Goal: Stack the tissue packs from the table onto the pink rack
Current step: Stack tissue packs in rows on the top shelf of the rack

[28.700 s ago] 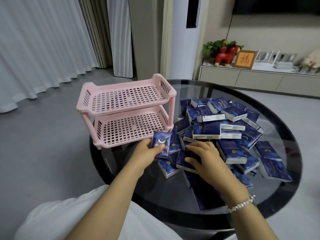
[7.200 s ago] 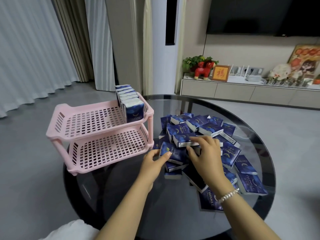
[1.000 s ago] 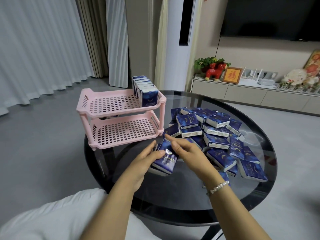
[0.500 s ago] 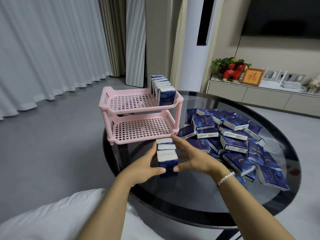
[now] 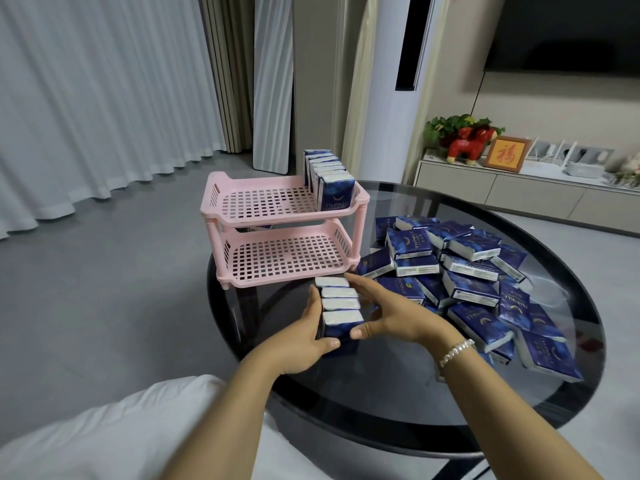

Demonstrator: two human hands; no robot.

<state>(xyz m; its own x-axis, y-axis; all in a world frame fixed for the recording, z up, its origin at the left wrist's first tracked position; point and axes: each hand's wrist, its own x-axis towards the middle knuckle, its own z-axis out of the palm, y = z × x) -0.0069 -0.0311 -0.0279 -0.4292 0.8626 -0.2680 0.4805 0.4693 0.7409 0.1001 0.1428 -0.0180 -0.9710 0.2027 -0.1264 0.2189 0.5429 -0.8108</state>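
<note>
A row of several dark blue tissue packs stands on edge on the glass table, just in front of the pink rack. My left hand presses its left side and my right hand its right side, squeezing the packs together. The rack has two tiers. Along the right end of its top tier stands a row of several packs; its lower tier is bare. A loose pile of blue packs lies on the table right of my hands.
The round dark glass table holds everything; its front edge is close to my lap, covered by white cloth. Beyond are grey floor, white curtains, a tall white air conditioner and a low TV cabinet with ornaments.
One second ago both hands gathered packs lying loosely; they have since turned them on edge into a tight row, and the row is gripped between both hands. The view shifted slightly.
</note>
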